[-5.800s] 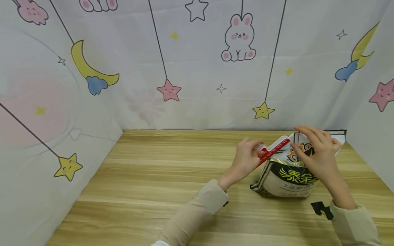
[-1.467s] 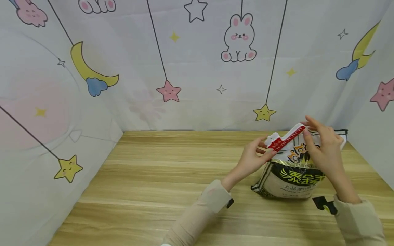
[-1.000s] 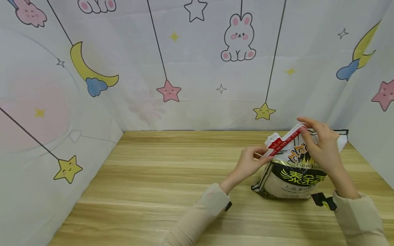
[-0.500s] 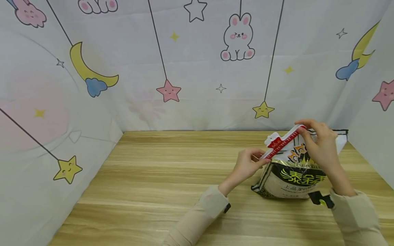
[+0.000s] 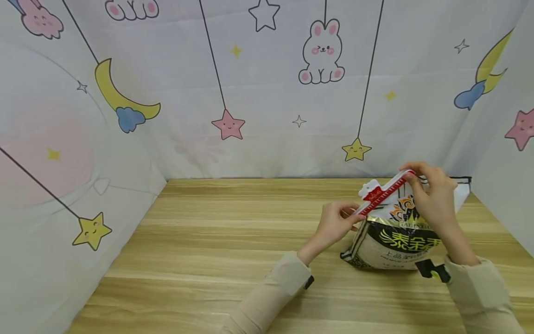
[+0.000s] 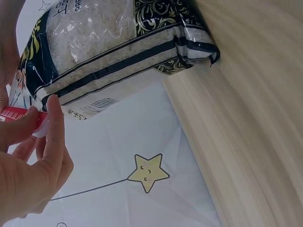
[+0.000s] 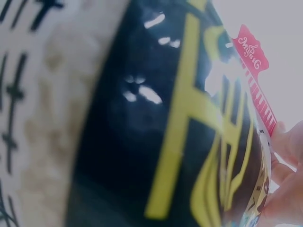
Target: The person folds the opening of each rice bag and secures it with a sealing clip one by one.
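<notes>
A bag of rice (image 5: 396, 250), with a black band and clear windows showing the grains, stands on the table at the right. Across its slanted upper left edge lies a red and white bag clip (image 5: 385, 192) with piano-key marks and the word "Music". The left hand (image 5: 335, 222) pinches the clip's lower end between thumb and fingers. At the clip's upper end, the right hand (image 5: 435, 197) pinches it with its thumb in front and fingers behind. In the left wrist view, the left hand (image 6: 42, 161) holds the clip end beside the bag's side panel.
The wooden table (image 5: 208, 241) stretches to the left of the bag. White curtains (image 5: 267, 93) printed with stars, moons and rabbits hang behind it and at both sides. Black straps (image 5: 431, 270) show at the sleeve cuffs.
Since the earliest frame, the clip has moved up and right along the bag's edge. The left hand has slid down to its lower end; the right hand now grips its upper end.
</notes>
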### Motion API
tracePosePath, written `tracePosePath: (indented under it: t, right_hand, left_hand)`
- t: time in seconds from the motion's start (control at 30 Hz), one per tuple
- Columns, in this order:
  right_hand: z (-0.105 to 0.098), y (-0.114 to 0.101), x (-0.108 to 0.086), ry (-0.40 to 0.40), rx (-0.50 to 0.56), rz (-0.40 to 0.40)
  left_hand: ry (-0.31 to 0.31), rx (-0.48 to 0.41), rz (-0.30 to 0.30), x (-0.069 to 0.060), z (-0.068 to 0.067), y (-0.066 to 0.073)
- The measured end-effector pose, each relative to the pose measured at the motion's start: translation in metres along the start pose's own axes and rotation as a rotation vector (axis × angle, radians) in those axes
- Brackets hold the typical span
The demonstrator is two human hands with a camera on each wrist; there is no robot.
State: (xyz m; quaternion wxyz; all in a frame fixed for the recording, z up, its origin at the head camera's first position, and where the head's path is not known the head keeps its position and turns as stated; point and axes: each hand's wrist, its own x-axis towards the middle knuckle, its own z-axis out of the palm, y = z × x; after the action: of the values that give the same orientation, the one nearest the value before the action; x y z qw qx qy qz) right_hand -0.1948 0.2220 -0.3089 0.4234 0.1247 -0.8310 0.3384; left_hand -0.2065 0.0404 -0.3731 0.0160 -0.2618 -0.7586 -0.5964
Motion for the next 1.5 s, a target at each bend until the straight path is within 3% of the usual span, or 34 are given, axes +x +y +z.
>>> tracePosePath:
  t: [0.1,0.33,0.5,0.8,1.07,1.3,1.5]
  right_hand:
    - [0.0,0.0,0.0,0.012,0.005,-0.005]
    - [0.002,0.001,0.001,0.069,-0.004,-0.038]
    - [0.003,0.001,0.001,0.091,-0.021,-0.049]
    - [0.004,0.002,-0.004,0.063,-0.02,-0.023]
    - [0.005,0.002,-0.005,0.087,-0.077,-0.093]
    - [0.003,0.0,-0.007,0.084,-0.085,-0.135]
    - [0.002,-0.001,-0.012,0.085,-0.059,-0.135]
  left_hand:
    - [0.011,-0.005,0.001,-0.002,-0.001,0.004]
    - [0.021,0.006,0.043,-0.009,-0.009,0.03]
    - [0.012,-0.005,0.032,-0.009,-0.012,0.036]
    - [0.008,-0.048,-0.01,-0.009,-0.012,0.032]
    - [-0.002,-0.041,-0.02,-0.011,-0.013,0.032]
    - [-0.024,0.022,0.001,-0.006,-0.008,0.011]
    - [0.005,0.041,0.04,-0.008,-0.008,0.005]
